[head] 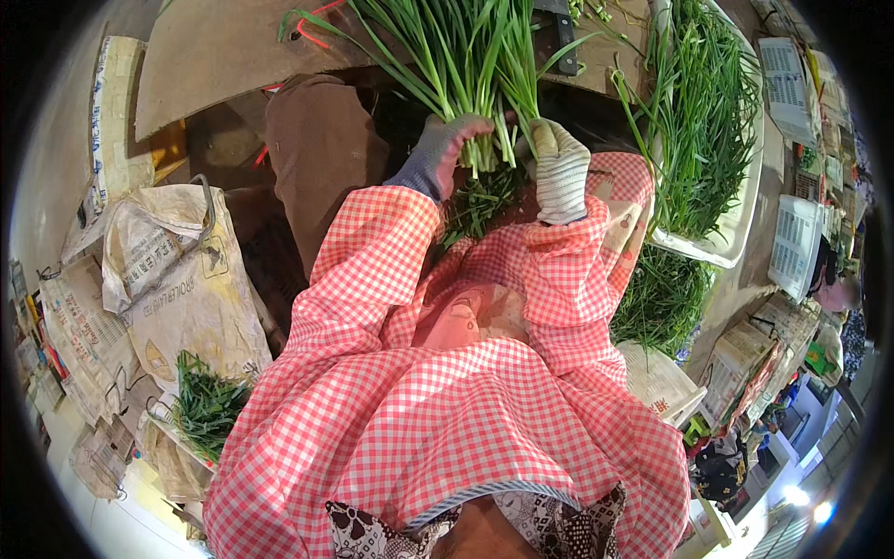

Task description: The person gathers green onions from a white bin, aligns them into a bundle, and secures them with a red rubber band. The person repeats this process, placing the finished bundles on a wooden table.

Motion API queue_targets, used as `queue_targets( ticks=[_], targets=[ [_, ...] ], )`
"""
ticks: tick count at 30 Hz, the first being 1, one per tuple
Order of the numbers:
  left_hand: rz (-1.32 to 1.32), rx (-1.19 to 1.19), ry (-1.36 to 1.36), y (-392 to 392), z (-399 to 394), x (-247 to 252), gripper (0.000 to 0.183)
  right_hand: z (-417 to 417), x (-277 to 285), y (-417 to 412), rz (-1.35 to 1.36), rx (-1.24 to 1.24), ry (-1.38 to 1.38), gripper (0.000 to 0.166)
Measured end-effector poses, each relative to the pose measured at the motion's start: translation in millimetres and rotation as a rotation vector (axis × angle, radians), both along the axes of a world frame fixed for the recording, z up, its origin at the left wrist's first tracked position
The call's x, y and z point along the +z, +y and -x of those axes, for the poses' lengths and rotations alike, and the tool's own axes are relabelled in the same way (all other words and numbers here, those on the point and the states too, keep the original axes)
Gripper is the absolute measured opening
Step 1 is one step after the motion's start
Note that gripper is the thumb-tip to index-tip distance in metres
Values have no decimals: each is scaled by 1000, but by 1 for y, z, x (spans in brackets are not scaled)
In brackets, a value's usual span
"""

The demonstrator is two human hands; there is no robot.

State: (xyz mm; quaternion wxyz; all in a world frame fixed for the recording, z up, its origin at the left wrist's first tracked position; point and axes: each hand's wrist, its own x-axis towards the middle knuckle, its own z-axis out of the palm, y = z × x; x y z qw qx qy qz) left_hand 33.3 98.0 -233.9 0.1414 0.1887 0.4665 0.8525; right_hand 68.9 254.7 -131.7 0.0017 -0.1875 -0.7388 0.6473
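Note:
My left hand (450, 150), in a grey and pink work glove, grips a thick bundle of garlic chives (454, 63). The pale stem ends point down towards my lap and the leaves fan out over the board. My right hand (559, 164), in a white striped knit glove, pinches a smaller bunch of chives (518, 84) close beside that bundle. Loose green trimmings (482, 206) lie below my hands on my lap. A knife with a black handle (567, 49) rests on the wooden board (223, 56), just beyond my right hand; its blade is partly out of view.
A white plastic tub (746, 209) heaped with chives (705, 133) stands at my right, with more greens (660, 297) below it. Woven feed sacks (202, 307) and a pile of cut greens (206, 409) are at my left. Red ties (314, 35) lie on the board.

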Motion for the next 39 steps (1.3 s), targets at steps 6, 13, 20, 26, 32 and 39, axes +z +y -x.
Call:
queue_targets(
  ticks=[6,13,20,26,32,39],
  targets=[
    [-67,95,-636,11,-14,38,37,1,-6,-15,279,-54,-41,28],
    [-339,-335,-796,10,-5,73,52,-2,-25,-7,44,221,-50,31],
    [-237,-235,-687,15,-5,47,41,2,28,13,-332,190,-58,30],
    [70,-71,-896,19,-4,76,25,45,13,-1,-696,405,-127,33],
    [-430,-341,-722,5,-9,31,29,37,9,6,-508,273,-77,22],
    [82,68,-654,19,-6,44,15,33,-2,3,-583,342,-15,28]
  ],
)
